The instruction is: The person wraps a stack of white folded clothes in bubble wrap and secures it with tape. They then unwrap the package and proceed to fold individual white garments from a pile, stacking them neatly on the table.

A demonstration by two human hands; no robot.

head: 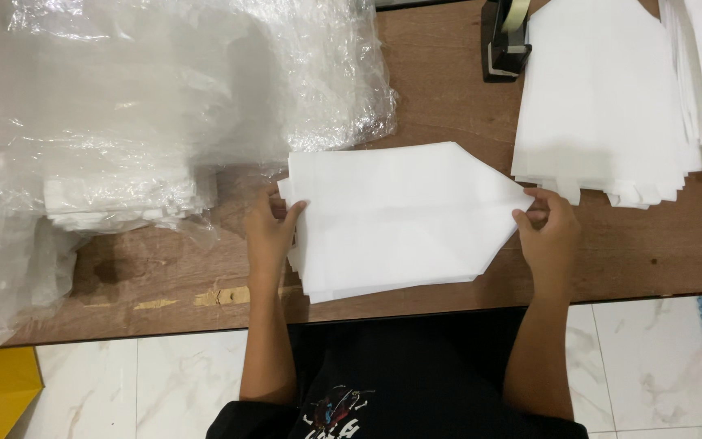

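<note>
white paper stack [396, 215] pinched by left hand [268, 232], right hand [548, 236] at table edge [164, 313].

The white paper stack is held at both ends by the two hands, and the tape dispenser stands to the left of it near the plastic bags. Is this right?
Not quite. The head view shows the tape dispenser at the upper right, beside the other white sheets, not near the plastic bags. The left hand and right hand do hold the white paper stack.

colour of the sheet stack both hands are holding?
Plain white, no pattern. The sheet stack on the brown wooden table shows best in the head view.
</note>
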